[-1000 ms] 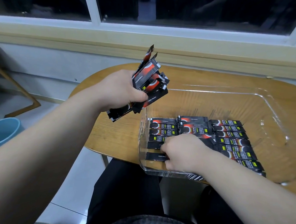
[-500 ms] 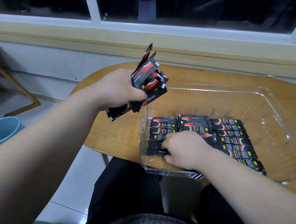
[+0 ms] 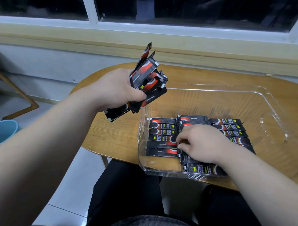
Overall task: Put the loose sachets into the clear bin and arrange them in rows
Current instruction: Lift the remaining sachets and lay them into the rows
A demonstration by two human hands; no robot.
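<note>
Clear rectangular plastic bin (image 3: 273,102) on oval wooden table (image 3: 119,139): black-and-red flat sachets (image 3: 162,130) laid in three columns. Right hand (image 3: 202,143) inside, fingers bent on the middle column; whether it pinches one, cannot tell. Left hand (image 3: 116,88), raised left of the bin, clenches a fanned sachet bundle (image 3: 146,78).
</note>
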